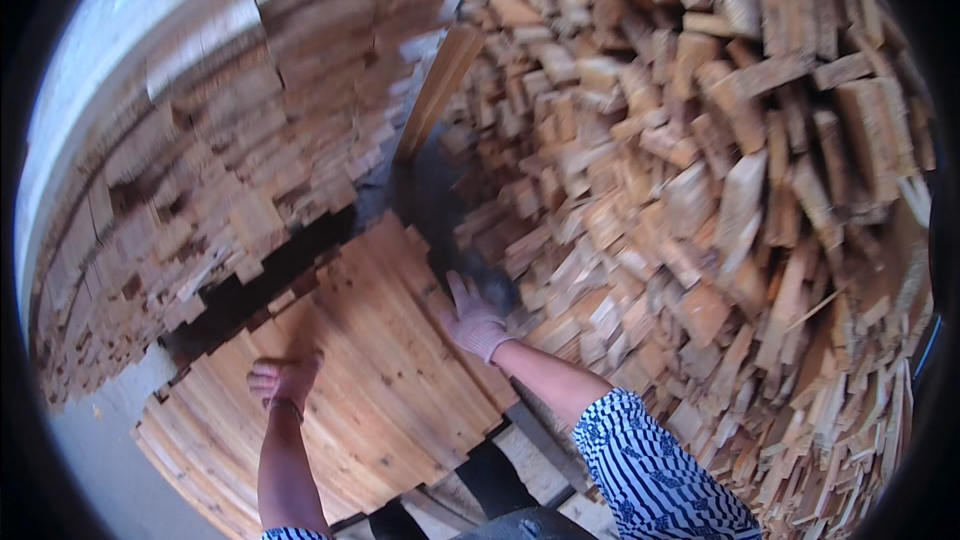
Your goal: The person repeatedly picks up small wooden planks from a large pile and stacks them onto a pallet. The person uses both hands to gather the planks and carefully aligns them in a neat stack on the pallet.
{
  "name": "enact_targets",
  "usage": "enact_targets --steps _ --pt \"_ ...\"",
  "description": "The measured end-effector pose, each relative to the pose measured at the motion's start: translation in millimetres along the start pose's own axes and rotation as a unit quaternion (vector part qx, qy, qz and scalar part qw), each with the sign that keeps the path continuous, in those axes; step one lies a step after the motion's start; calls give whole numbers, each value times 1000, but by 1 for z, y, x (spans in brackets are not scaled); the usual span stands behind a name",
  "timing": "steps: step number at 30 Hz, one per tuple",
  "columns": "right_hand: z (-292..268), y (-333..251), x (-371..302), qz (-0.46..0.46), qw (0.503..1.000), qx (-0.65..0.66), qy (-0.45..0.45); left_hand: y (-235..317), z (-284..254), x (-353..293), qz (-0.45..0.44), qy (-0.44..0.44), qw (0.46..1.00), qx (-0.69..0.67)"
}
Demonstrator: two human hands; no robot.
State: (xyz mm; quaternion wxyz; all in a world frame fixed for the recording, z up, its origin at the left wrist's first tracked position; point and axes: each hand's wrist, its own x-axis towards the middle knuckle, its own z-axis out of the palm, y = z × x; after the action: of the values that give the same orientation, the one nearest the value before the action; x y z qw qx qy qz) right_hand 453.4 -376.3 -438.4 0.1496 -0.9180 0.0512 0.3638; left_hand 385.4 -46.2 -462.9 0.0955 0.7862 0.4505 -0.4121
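Several long wooden boards (400,380) lie side by side in front of me, forming a flat pale surface with dark knots. Over their left part is my left hand (286,378), its fingers curled in; I see nothing in them. Whether this hand touches the wood I cannot tell. My right hand (474,322), in a light pinkish glove, lies against the right edge of the boards with its fingers stretched out. Both forearms wear blue-and-white patterned sleeves, the right sleeve (650,460) showing most.
A large loose heap of short wood pieces (690,200) rises on the right. To the far left stands a neat stack of wood blocks (200,160), with a dark gap before it. An upright plank (440,90) leans between the piles. Slatted supports (545,450) show near my legs.
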Motion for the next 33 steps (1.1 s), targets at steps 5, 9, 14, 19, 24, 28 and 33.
enact_targets --steps 5,9,14,19,24,28,33 --pt "-137 -84 77 -153 946 -190 215 -8 19 19 -12 -14 1000 -3" --pt "-263 -125 151 -237 784 -459 343 -14 13 27 -25 -44 999 -15" --pt "-325 -135 240 7 839 -479 258 5 25 23 -9 -44 999 -28" --pt "-258 -173 198 -123 791 -595 73 -38 35 47 -91 73 992 47" --pt "-201 -102 161 22 831 -556 -14 -7 18 33 -19 14 1000 21" --pt "-182 -77 104 -24 841 -532 101 -7 20 31 -7 -36 999 -7" --pt "-177 -81 -9 -46 943 -329 -10 -16 24 27 -20 27 999 34"
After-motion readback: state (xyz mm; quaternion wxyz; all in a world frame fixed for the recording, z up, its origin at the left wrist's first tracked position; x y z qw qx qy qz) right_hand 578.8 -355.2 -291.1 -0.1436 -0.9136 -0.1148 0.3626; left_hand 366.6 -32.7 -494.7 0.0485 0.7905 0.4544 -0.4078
